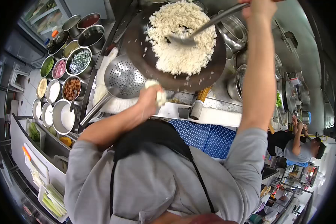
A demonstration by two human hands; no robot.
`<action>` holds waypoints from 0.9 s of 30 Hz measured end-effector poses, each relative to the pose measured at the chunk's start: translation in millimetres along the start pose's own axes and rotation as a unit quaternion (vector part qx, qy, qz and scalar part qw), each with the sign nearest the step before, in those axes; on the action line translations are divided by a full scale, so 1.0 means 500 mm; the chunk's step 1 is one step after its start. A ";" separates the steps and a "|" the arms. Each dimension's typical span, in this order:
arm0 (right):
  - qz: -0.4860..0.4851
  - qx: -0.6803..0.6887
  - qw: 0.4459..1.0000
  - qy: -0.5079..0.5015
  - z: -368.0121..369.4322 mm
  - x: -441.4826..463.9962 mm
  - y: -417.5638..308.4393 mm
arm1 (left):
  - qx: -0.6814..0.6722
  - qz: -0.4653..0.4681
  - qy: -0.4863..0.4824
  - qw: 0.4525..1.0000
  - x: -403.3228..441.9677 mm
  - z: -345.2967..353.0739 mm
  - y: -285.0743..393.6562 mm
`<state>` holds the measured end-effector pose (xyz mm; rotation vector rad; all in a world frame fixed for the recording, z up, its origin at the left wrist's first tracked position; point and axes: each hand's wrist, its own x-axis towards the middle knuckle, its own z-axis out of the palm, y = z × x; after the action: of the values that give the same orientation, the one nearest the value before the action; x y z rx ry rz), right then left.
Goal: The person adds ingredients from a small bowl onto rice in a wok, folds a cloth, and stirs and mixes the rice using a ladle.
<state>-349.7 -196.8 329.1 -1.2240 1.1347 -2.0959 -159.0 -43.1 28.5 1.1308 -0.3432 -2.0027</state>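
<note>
My right hand (260, 10) is closed around the handle of a long metal ladle (220, 18). The ladle's head, blurred by motion, presses into a large heap of white rice (183, 61) in a dark wok (138, 44). At the wok's near rim, my left hand (150, 100) grips a folded pale cloth (160, 98). Grains of rice are scattered over the wok's bare sides, and some look to be in the air. A perforated metal strainer (125, 76) lies just left of the wok, its handle pointing toward me.
Metal bowls of sauces, diced meat (72, 89), greens and white powders crowd the left side, with a squeeze bottle (56, 35) behind. A bamboo brush (201, 100) lies near the wok. Steel pots (233, 30) stand at right. A co-worker (300, 147) works farther right.
</note>
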 end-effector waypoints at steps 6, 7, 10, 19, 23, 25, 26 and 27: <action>-0.069 -0.081 0.994 -0.015 -0.030 -0.064 -0.051 | -0.013 -0.048 -0.041 0.998 0.062 0.115 0.144; -0.076 -0.134 0.987 0.043 -0.027 -0.098 0.029 | -0.010 -0.016 -0.051 0.999 0.112 0.081 0.093; -0.090 0.006 0.995 0.032 -0.041 -0.088 0.078 | -0.012 0.034 -0.086 0.996 0.121 0.011 -0.009; -0.035 0.018 0.998 -0.053 -0.070 -0.039 -0.110 | 0.039 0.041 0.005 0.998 0.232 0.086 0.116; -0.185 0.033 0.973 -0.136 -0.120 -0.179 -0.215 | 0.069 0.031 0.029 0.997 0.272 0.086 0.116; -0.234 0.101 0.939 -0.230 -0.198 -0.187 -0.061 | 0.062 0.030 0.025 0.997 0.281 0.078 0.115; -0.241 0.017 0.963 -0.118 -0.186 -0.218 0.077 | 0.069 0.028 0.023 0.997 0.281 0.079 0.115; -0.225 -0.067 0.972 -0.008 -0.174 -0.250 0.215 | 0.067 0.027 0.017 0.997 0.280 0.077 0.111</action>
<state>-364.8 -130.3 155.7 -1.6889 1.0833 -2.3523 -202.2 -189.0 -1.8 1.2236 -0.4920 -1.9343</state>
